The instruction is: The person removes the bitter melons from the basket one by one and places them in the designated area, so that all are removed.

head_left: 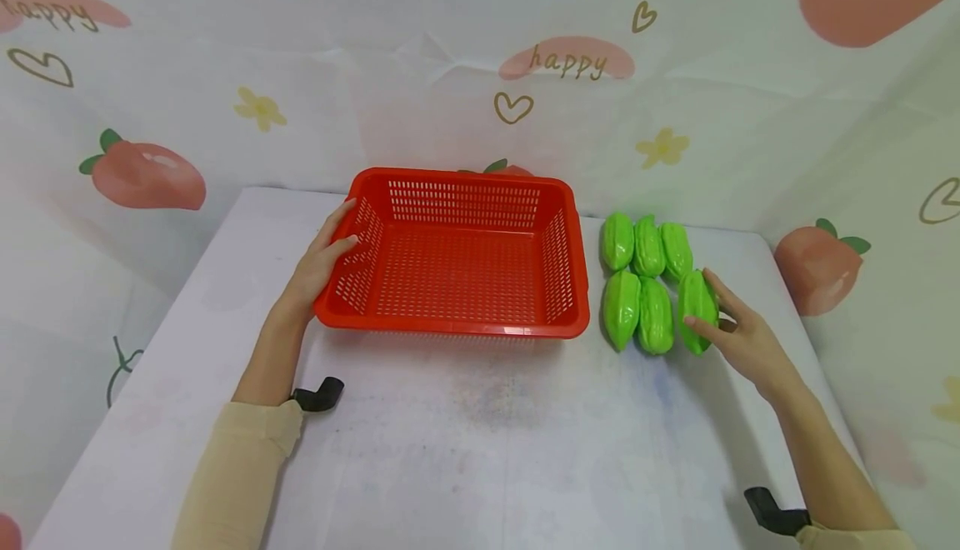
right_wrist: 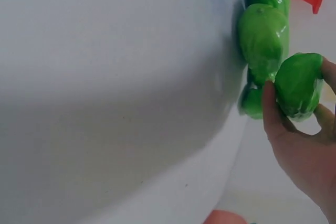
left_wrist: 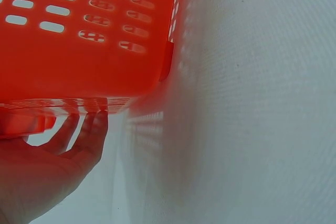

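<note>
A red plastic basket (head_left: 457, 327) with slotted walls stands on the table with nothing in it. My left hand (head_left: 313, 271) grips its left side, the thumb over the rim; in the left wrist view, fingers (left_wrist: 94, 135) lie against the basket's outer wall (left_wrist: 79, 72). My right hand (head_left: 742, 342) holds a glossy green ridged star fruit (head_left: 697, 310) between thumb and fingers. In the right wrist view the held star fruit (right_wrist: 299, 86) appears raised off the table. Beside it, several similar star fruits (head_left: 655, 317) lie in two rows right of the basket.
The white table (head_left: 465, 442) runs up to a printed cloth backdrop (head_left: 420, 75) behind the basket and fruit. Black wrist-worn pieces jut inward from the left wrist (head_left: 318, 396) and the right wrist (head_left: 776, 512).
</note>
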